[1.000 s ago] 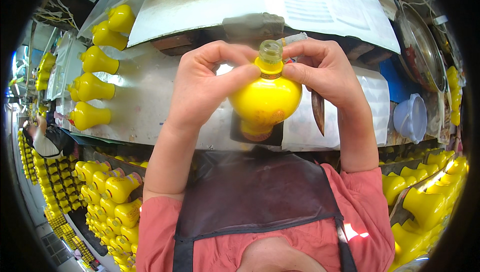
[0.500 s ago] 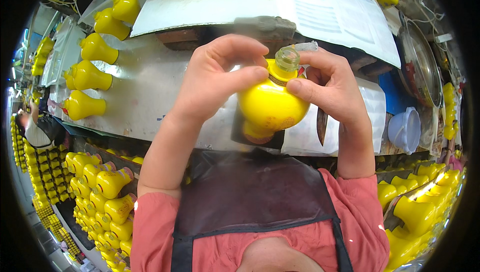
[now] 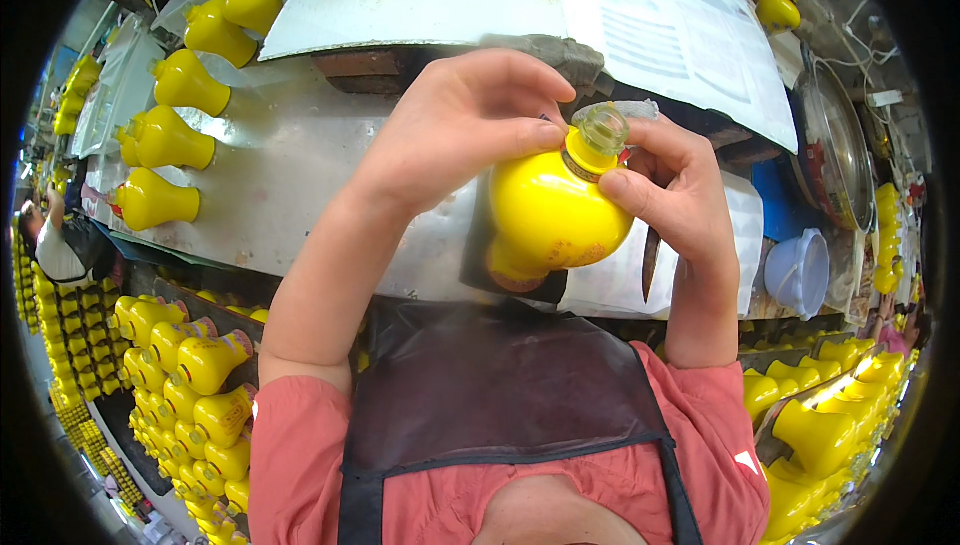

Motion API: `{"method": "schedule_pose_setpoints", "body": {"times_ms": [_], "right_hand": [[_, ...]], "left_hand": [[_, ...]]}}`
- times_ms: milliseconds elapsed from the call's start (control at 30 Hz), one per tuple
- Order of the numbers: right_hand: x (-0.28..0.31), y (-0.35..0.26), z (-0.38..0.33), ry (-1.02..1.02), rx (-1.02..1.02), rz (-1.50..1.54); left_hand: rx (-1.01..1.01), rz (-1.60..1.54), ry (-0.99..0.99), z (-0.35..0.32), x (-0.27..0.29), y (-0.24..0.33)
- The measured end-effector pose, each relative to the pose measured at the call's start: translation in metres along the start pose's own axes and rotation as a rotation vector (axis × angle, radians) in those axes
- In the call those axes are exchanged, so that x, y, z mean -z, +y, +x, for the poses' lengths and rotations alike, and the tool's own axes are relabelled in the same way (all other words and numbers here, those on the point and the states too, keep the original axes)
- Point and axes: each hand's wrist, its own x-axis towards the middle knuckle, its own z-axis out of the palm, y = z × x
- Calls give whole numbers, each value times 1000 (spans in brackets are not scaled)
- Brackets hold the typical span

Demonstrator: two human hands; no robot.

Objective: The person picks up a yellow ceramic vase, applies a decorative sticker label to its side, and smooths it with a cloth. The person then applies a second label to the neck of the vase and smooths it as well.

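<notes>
Both hands are closed on one yellow bulb-shaped bottle [image 3: 553,213], held up in front of the person's chest, over the near edge of a grey metal workbench [image 3: 280,175]. The left hand [image 3: 455,135] wraps over the bottle's upper shoulder from the left, its thumb pressed flat along the top of the bulb, the tip reaching the neck just beside the clear ribbed cap [image 3: 600,128]. The right hand [image 3: 672,195] clamps the other side, index finger bent against the neck directly under the cap and the remaining fingers curled behind the body. The bottle is tilted, cap up and to the right, its round base pointing down toward a dark apron [image 3: 500,395] worn over a pink shirt. Just below the right hand, a knife blade [image 3: 650,260] stands against a white sheet at the bench edge. Further right of the grip sits a pale blue plastic tub [image 3: 798,270], and above it a round metal pan [image 3: 835,145]. Well to the left of the left hand, a row of matching yellow bottles [image 3: 165,140] lies on its side on the bench top. Below and left of the left forearm, many more yellow bottles [image 3: 190,385] stand packed together, and another cluster [image 3: 820,415] fills the space beneath the right elbow. A large white paper sheet [image 3: 660,25] lies beyond the hands.
</notes>
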Motion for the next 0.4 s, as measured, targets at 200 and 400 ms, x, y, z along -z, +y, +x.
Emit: {"method": "schedule_pose_setpoints", "body": {"times_ms": [200,400], "right_hand": [[9,2,-6,-42,-44,-55],[4,4,-6,1,-10,6]], "left_hand": [[22,13,-16,3,-3,1],[-128,213,194,-2,-8,-9]]}}
